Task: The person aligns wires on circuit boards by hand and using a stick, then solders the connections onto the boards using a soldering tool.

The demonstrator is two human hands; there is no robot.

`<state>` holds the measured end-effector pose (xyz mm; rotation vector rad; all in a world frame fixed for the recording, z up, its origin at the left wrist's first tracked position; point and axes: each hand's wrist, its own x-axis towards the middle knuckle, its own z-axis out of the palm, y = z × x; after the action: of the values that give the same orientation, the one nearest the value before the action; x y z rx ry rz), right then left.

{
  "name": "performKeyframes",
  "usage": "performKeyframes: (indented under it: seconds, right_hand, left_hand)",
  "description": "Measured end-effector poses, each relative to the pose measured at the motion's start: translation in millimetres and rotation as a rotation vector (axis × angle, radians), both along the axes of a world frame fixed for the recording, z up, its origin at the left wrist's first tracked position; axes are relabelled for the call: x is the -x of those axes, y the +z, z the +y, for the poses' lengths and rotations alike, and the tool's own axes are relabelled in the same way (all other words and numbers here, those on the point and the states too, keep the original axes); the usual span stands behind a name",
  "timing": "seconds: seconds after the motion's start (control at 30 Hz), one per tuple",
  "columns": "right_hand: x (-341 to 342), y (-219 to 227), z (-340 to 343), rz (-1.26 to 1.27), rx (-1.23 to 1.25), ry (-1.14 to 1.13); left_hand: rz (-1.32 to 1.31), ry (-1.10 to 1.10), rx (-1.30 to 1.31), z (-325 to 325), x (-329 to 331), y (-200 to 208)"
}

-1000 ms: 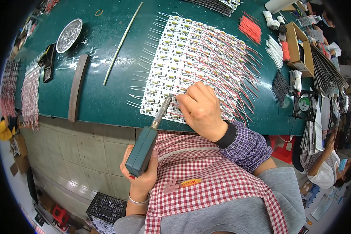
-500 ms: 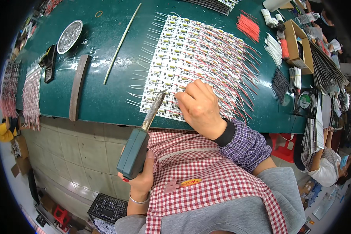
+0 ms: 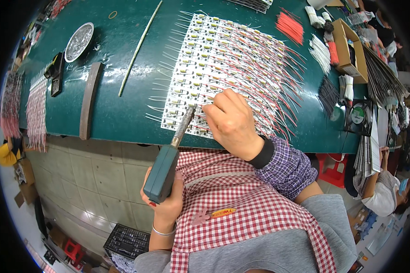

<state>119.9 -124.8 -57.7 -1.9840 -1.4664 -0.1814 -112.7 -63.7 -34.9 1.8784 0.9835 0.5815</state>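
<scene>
My left hand (image 3: 172, 202) is wrapped round the dark green handle of a soldering gun (image 3: 163, 169). Its long metal tip points up and away, ending at the white panel of small circuit boards (image 3: 180, 84). Rows of little yellow and black parts cover this panel, with white wires along its left edge and many red and white wires over its right half. My right hand (image 3: 234, 122) rests over the panel's near part, thumb and forefinger pinched just right of the tip. A thin wire seems to be between them, mostly hidden by the fingers.
Left on the green table (image 3: 118, 113) are a grey bar (image 3: 91, 102), a black holder (image 3: 56, 77), a silvery bowl (image 3: 79, 42) and a thin rod (image 3: 140, 49). To the right lie red wires (image 3: 289, 28), white wires (image 3: 320, 54), a cardboard box (image 3: 351, 50) and a small fan (image 3: 357, 117).
The soldering gun has shifted slightly right and away, its tip now closer to my right fingertips. My right hand stays pinched in nearly the same place.
</scene>
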Motion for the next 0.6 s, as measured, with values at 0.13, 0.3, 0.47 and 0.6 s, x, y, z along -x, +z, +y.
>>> performKeyframes:
  seconds: [0.13,0.3,0.47,0.6]
  right_hand:
    - [1,-1,1,-0.017,-0.017,-0.007]
    - [2,-4,2,-0.037,-0.053,-0.005]
    - [3,-4,0,-0.043,-0.059,-0.010]
    - [3,-1,-3,-0.030,-0.009,-0.024]
  left_hand:
    - [-0.069,0.096,0.113,-6,8,-3]
    - [-0.243,0.168,0.027,-4,14,-6]
    - [-0.242,0.236,0.063,-11,12,-2]
    - [-0.306,0.345,0.324,-23,10,10]
